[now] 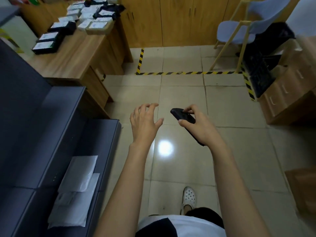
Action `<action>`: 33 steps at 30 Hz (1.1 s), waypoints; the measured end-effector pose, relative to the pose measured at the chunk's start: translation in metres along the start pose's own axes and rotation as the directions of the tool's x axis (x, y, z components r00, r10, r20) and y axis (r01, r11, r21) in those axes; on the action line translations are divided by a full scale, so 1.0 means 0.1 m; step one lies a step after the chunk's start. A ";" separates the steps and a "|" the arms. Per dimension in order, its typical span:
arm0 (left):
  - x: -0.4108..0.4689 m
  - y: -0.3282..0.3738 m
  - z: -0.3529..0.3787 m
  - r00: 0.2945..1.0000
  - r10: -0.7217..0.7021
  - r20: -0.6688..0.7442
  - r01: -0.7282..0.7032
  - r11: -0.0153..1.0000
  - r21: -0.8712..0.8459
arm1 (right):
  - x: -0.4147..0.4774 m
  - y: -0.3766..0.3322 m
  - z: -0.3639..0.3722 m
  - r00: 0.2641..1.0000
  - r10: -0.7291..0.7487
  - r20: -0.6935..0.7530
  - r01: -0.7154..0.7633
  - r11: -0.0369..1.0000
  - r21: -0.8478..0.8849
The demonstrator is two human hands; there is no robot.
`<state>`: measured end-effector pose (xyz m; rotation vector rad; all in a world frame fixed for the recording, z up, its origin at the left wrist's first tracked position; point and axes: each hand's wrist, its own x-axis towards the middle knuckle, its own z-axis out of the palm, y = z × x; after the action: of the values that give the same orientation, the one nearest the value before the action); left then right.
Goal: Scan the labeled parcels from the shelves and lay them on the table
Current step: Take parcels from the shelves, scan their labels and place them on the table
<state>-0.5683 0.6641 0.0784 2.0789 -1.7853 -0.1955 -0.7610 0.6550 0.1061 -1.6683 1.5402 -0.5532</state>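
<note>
Status: task partly complete. On the wooden table (pixel 75 55) at the far left, a batch of labeled parcels (pixel 93 21) lies in rows, both dark boxes and pale ones, each with a white label facing up; these appear to be processed. The dark grey shelf unit (pixel 71 115) along the near left holds at least two grey poly mailers (pixel 77 177), lying flat and overlapping on a low tier; these appear to be outstanding. Whether they carry labels cannot be confirmed from this angle. The person stands on the tiled floor (pixel 184 86) between shelf and table. The left hand (pixel 145 123) is released, fingers spread and slightly bent, holding nothing, raised beside the shelf edge. The right hand (pixel 201 127) grasps a black handheld scanner (pixel 182 115), thumb and fingers wrapped round its body, its head pointing far-left. No parcel is in hand, so the next cycle (pick, scan, place) has not yet begun.
</note>
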 end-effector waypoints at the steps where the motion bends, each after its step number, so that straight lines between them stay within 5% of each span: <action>1: 0.22 0.07 -0.01 1.000 -0.010 -0.014 0.010 1.000 -0.008 | 0.26 0.00 -0.12 1.000 -0.011 -0.013 0.011 1.000 -0.003; 8: 1.24 -0.47 -0.05 0.966 -0.240 -0.096 0.240 0.971 -0.014 | 1.71 -0.12 -0.22 0.998 0.016 0.064 -0.018 0.999 0.036; 14: 2.52 -0.88 -0.02 0.959 -0.263 -0.104 0.261 0.965 -0.037 | 2.85 -0.63 0.16 0.960 -0.082 0.266 0.082 0.997 0.008; 23: 5.02 -1.85 -0.40 0.958 -0.203 -0.201 0.187 0.978 -0.098 | 5.13 -1.83 0.41 0.989 -0.114 0.091 0.112 0.993 0.027; 33: 6.47 -2.87 -0.25 0.930 -0.319 -0.184 0.306 0.947 -0.097 | 7.16 -2.55 0.99 0.950 -0.189 0.250 0.206 0.977 -0.046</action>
<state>-0.1804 0.0712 0.0872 2.2391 -1.3093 -0.1277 -0.4046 -0.0234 0.1102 -1.8824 1.2359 -0.3804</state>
